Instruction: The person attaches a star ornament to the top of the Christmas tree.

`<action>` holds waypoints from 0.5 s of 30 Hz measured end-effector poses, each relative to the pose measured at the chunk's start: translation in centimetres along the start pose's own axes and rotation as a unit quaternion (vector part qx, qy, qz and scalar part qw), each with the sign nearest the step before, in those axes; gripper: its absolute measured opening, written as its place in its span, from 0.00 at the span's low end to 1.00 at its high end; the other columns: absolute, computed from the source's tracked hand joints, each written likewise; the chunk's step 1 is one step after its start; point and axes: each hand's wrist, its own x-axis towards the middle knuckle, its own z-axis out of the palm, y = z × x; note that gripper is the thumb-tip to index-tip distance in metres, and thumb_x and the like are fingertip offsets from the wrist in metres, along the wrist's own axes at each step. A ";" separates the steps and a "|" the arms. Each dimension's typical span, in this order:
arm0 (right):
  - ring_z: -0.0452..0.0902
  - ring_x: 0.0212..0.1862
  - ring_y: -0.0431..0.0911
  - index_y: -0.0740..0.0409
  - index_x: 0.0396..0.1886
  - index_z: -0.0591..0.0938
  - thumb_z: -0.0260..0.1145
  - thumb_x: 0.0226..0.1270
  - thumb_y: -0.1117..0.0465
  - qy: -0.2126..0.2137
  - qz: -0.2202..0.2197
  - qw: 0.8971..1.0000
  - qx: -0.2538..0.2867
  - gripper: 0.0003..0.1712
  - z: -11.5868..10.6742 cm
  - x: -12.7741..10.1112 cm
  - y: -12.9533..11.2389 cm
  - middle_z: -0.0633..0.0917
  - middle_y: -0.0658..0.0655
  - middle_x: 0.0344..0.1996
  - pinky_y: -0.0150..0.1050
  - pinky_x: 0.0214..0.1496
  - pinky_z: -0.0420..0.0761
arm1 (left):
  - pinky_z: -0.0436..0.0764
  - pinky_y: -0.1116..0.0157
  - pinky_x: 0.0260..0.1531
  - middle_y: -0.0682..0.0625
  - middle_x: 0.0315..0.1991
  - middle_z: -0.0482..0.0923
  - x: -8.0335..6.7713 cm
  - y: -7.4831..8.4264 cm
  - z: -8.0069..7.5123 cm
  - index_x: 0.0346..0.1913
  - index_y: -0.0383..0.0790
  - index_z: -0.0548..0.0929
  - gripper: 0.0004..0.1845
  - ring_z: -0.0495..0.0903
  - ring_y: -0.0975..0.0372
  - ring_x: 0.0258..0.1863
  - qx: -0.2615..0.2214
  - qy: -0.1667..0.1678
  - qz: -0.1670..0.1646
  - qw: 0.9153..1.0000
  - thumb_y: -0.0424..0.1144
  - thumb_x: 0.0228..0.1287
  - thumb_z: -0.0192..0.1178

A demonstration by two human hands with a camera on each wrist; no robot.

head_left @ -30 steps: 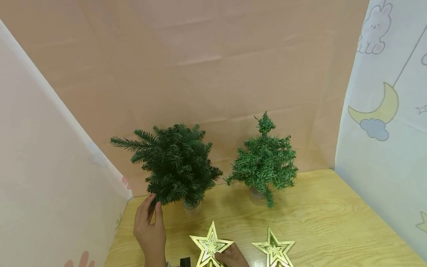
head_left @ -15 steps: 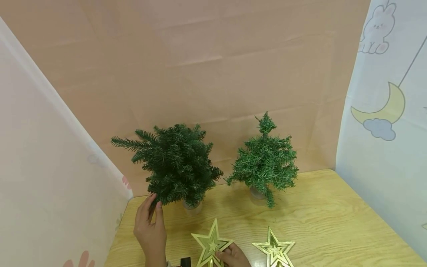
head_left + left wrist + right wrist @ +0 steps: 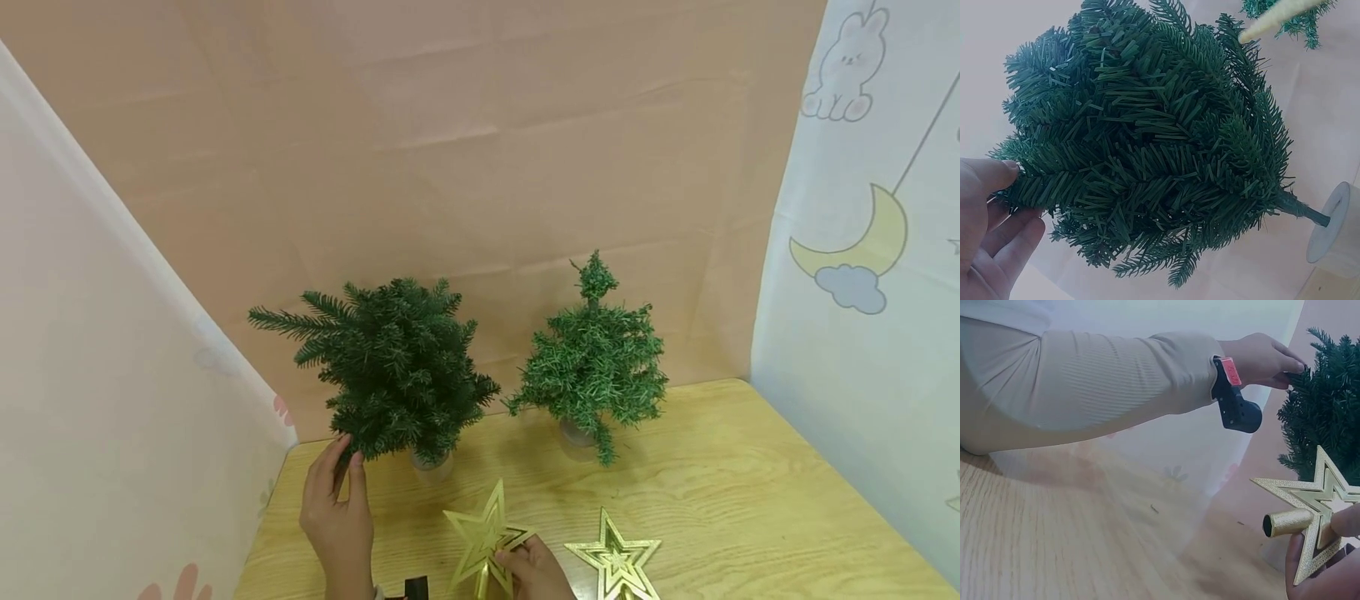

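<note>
A dark green artificial Christmas tree (image 3: 405,367) stands at the left on a pale round base (image 3: 1335,231). My left hand (image 3: 337,517) pinches a branch tip at its near left side; in the left wrist view the thumb lies over the branch and the fingers under it. Lower down in the head view, my right hand (image 3: 534,571) grips a gold star tree topper (image 3: 486,533) by its right side. The right wrist view shows the thumb on the star's face and its hollow tube (image 3: 1291,522) sticking out to the left.
A smaller, lighter green tree (image 3: 600,367) stands to the right on a pale base. A second gold star (image 3: 618,560) lies near the front of the wooden table (image 3: 735,475). Peach cloth (image 3: 480,167) hangs behind, and printed white cloth (image 3: 832,208) closes the right side.
My right hand has moved the star slightly up and right and tilted it, so its tube shows more. My left hand stays at the branch.
</note>
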 end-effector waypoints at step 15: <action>0.50 0.62 0.57 0.61 0.46 0.55 0.54 0.68 0.50 0.027 -0.027 0.999 -0.002 0.24 0.7 0.1 -5.2 0.56 0.58 0.49 0.53 0.61 0.59 | 0.72 0.82 0.44 0.60 0.52 0.73 0.0 -0.1 -0.1 0.54 0.53 0.78 0.18 0.74 0.65 0.50 0.009 -0.002 0.001 1.000 0.40 0.60 0.60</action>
